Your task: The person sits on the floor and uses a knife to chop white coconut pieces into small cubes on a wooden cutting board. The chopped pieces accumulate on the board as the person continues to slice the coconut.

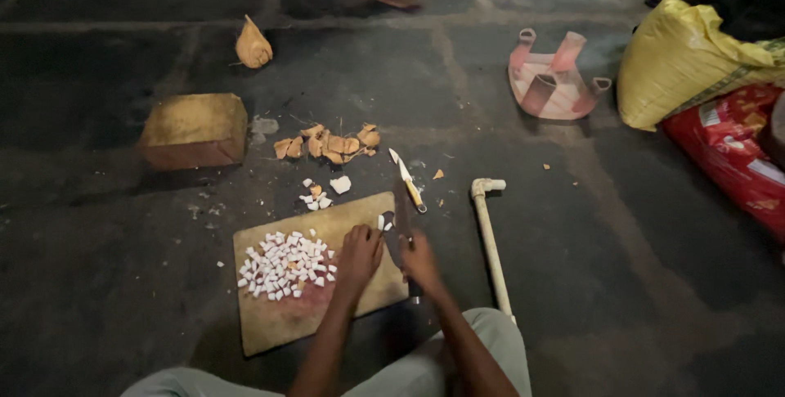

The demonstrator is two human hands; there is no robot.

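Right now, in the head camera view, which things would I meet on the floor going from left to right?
Brown block → pile of white cut pieces on the wooden cutting board → left hand → right hand → white pipe → overturned pink stool → yellow sack.

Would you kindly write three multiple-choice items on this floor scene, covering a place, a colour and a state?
1. Where is the pile of white cubes?
A. on the wooden board
B. on the stool
C. on the sack

2. What colour is the big sack at upper right?
A. blue
B. yellow
C. white

3. How does the pink stool stand?
A. upright
B. stacked on a block
C. overturned, legs up

Answers:
1 A, the cubes lie on the board by the left hand.
2 B, its cloth is yellow.
3 C, its legs point upward.
The right hand grips a dark knife.
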